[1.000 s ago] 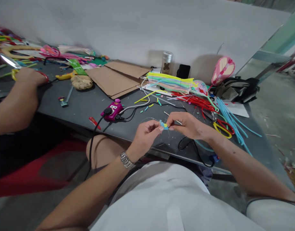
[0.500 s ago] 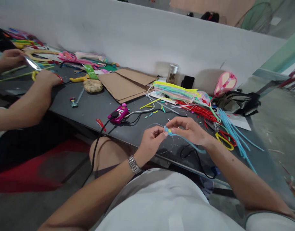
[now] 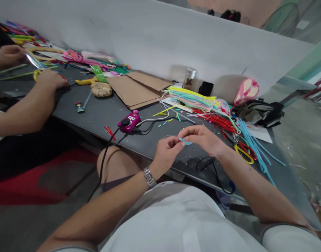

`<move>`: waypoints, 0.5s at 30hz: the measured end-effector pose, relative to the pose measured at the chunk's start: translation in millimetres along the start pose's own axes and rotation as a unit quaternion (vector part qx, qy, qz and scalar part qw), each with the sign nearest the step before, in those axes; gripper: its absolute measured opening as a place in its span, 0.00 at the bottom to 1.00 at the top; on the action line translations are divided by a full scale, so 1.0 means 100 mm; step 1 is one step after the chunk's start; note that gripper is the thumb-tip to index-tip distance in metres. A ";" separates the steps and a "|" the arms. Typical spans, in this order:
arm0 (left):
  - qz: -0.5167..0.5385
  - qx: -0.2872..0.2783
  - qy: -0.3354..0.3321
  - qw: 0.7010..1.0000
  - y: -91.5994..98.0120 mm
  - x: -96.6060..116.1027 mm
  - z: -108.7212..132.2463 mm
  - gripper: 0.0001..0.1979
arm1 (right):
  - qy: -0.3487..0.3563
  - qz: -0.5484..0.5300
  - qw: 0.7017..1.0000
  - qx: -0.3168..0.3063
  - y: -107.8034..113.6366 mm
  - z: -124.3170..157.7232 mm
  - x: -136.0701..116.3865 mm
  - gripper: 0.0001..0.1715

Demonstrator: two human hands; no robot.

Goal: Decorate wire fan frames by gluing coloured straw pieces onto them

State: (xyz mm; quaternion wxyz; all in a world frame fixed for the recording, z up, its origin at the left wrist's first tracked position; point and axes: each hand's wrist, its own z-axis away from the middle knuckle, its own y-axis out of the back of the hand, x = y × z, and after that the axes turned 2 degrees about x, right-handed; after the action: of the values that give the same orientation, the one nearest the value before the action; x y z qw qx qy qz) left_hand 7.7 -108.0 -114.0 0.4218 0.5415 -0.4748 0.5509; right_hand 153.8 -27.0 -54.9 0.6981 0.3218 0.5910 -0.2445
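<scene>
Between the fingertips of both hands, just over the front edge of the table, is a small piece of bent light-blue pipe cleaner (image 3: 186,141). My left hand (image 3: 166,155) pinches its near left side, thumb and fingers pressed together. From the right, my right hand (image 3: 204,140) has its thumb and index finger closed on the same piece. The fingers cover much of it, so its full shape is hidden. A thin wire-like loop shows faintly by the left fingers. More blue pipe cleaners (image 3: 253,145) lie to the right, beside yellow-and-red-handled scissors (image 3: 244,153).
Yellow and pastel pipe cleaners (image 3: 193,96) and red ones (image 3: 215,119) lie behind my hands. A purple power adapter (image 3: 129,121) with cords, cardboard (image 3: 139,89) and a metal-lidded jar (image 3: 190,77) are further left. A co-worker's hand (image 3: 50,81) holds scissors at far left.
The long blue tail that hung under my right hand no longer shows, nor does the yellow bit between my fingers. Both hands stay together, the right one shifted slightly left.
</scene>
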 end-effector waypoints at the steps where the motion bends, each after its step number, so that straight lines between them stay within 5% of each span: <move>1: 0.000 0.002 -0.002 1.000 0.00 0.00 0.00 0.13 | -0.008 -0.009 1.000 0.001 0.00 -0.01 0.00 0.09; 6: 0.006 0.015 -0.014 1.000 0.00 0.02 0.00 0.13 | 0.037 0.076 0.995 0.046 -0.06 0.00 0.00 0.10; 10: 0.033 0.028 -0.012 0.999 -0.03 -0.01 -0.01 0.14 | 0.163 0.252 0.940 0.165 -0.15 0.06 0.03 0.11; 15: 0.037 0.039 -0.025 0.998 -0.08 -0.05 -0.04 0.15 | 0.218 0.340 0.898 0.176 -0.21 0.11 0.06 0.10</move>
State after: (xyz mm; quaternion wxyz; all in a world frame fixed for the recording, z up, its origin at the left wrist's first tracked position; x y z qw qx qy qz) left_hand 15.2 -102.0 -118.6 0.3674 0.5530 -0.4829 0.5710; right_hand 147.2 -48.8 -62.6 0.5244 0.6659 0.5304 -0.0161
